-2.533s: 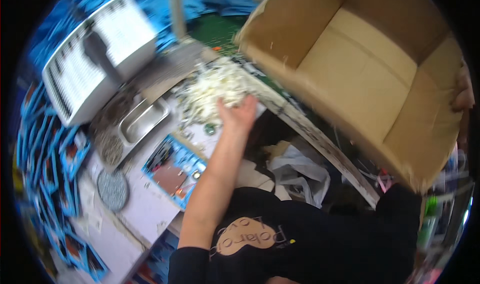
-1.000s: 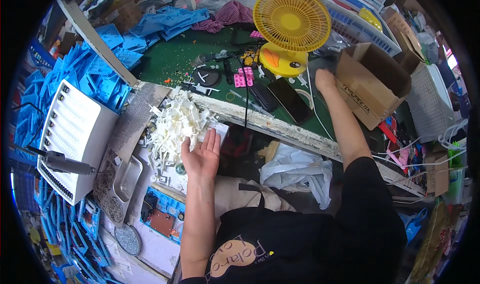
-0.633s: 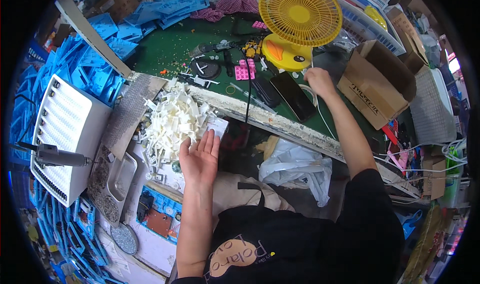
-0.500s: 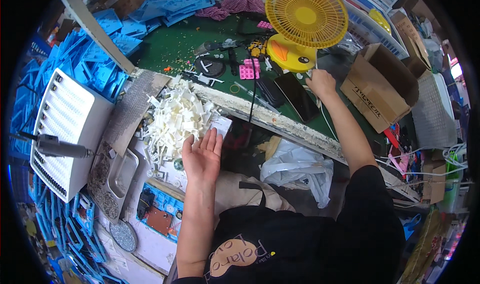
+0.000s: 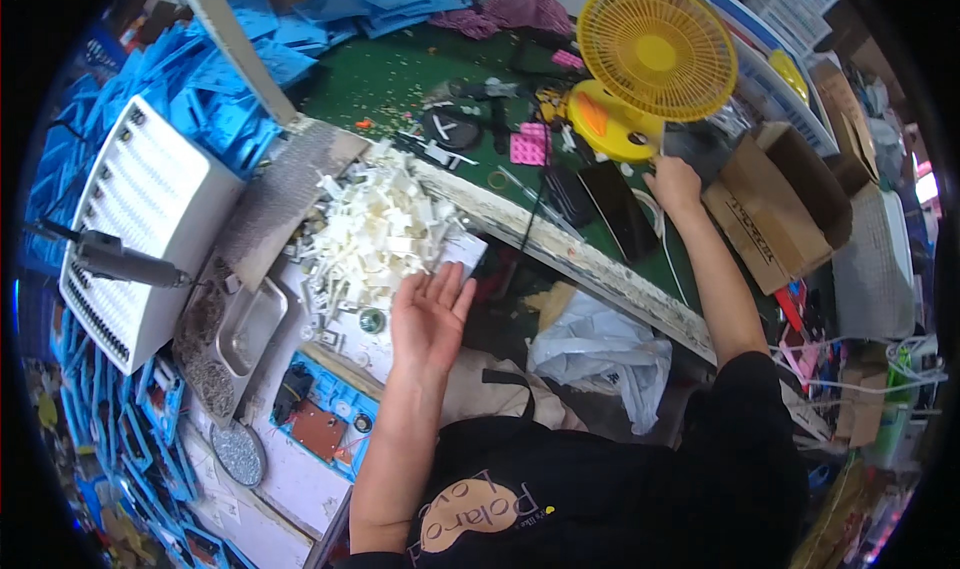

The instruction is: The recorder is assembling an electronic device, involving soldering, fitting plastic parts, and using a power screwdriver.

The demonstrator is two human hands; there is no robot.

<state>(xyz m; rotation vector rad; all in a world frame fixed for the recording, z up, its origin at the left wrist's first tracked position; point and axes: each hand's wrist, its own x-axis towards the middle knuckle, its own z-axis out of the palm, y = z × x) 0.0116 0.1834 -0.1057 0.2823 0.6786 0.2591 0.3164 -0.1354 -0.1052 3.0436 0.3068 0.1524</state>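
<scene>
Holding the left hand point(image 5: 430, 324) palm up, with fingers loosely spread and slightly bent in a wide pose, just beside the lower right edge of a heap of white plastic parts point(image 5: 375, 234). Stretching the right hand point(image 5: 676, 185) forward over a green work surface point(image 5: 400, 79), with fingers curled narrowly, just beside the base of a yellow fan point(image 5: 640, 64) and near a white cable point(image 5: 660, 221). Cannot tell from this view about a grip on either one.

Left of the right hand, a black phone point(image 5: 620, 209), then a pink gridded piece point(image 5: 528, 147). To its right, an open-topped cardboard box point(image 5: 765, 214). Below a worn ledge point(image 5: 560, 231), a pale plastic bag point(image 5: 610, 349).

Left of the heap, a shallow metal tray point(image 5: 252, 329), then a grey power screwdriver point(image 5: 130, 264) in front of a white rack point(image 5: 145, 219). Below the heap, a blue casing point(image 5: 345, 401) with a brown board inside. At upper left, a pile of blue plastic panels point(image 5: 235, 79).
</scene>
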